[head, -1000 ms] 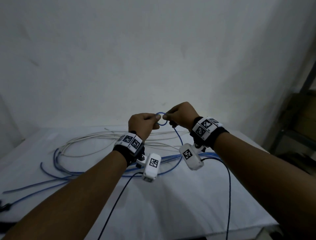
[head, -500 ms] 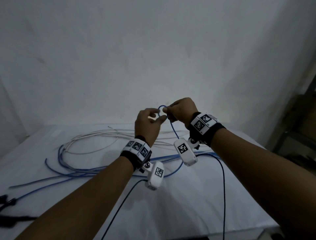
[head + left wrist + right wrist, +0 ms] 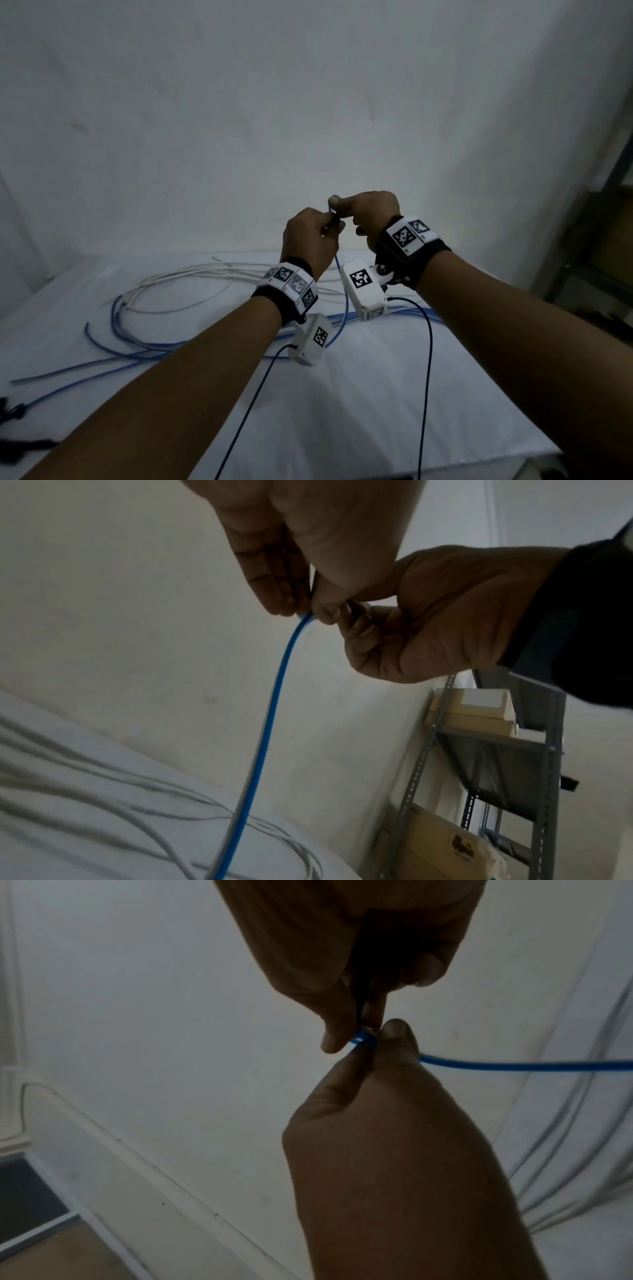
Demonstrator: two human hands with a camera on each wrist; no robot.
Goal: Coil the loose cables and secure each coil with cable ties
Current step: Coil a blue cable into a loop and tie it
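Observation:
Both hands are raised above the table (image 3: 342,394) and meet at the end of a blue cable (image 3: 345,301). My left hand (image 3: 325,222) pinches it from below, and my right hand (image 3: 342,205) pinches the small bend (image 3: 332,199) that sticks up. In the left wrist view the cable (image 3: 274,710) hangs from the left hand (image 3: 291,607) with the right hand (image 3: 342,612) against it. The right wrist view shows the right hand (image 3: 349,1034) and left hand (image 3: 383,1042) tip to tip on the cable (image 3: 514,1066). A thin dark strip (image 3: 363,961) lies between the right fingers; what it is stays unclear.
Loose white cables (image 3: 191,277) lie at the back of the table, and blue cable loops (image 3: 116,329) lie at the left. Black straps (image 3: 13,411) sit at the table's left edge. A metal shelf with cardboard boxes (image 3: 496,750) stands to the right. Thin black leads (image 3: 426,377) hang from the wrist cameras.
Both hands have risen and drawn closer together. The small open blue loop between them has closed down into the fingers. The left hand has turned its back toward me.

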